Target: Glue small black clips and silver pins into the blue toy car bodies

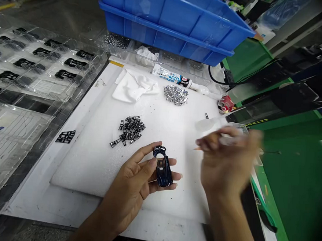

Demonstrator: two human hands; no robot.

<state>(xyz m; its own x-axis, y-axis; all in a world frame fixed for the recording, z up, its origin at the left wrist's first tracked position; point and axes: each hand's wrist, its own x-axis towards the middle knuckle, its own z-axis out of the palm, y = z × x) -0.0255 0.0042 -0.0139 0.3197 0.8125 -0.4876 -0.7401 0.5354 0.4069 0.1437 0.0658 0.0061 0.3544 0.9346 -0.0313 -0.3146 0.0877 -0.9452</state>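
Note:
My left hand (134,181) holds a dark blue, glossy toy car body shell (164,174) between thumb and fingers. An opening shows in the shell, which is over the white foam sheet. My right hand (227,162) is raised to the right of the shell, apart from it and blurred by motion. Its fingers are curled together, and a thin pointed tip sticks out on their left; what it belongs to is too smeared to name. Left of the shell lies a pile of small black frame-shaped parts (132,129). Farther back is a heap of small shiny silver parts (176,95).
Behind the foam sheet (91,167) lie a white cloth (136,85) and a glue tube (171,76). A large blue bin (168,18) stands at the back. Clear trays (37,78) with black parts flank the left side. A red crumpled packet (226,104) is at right.

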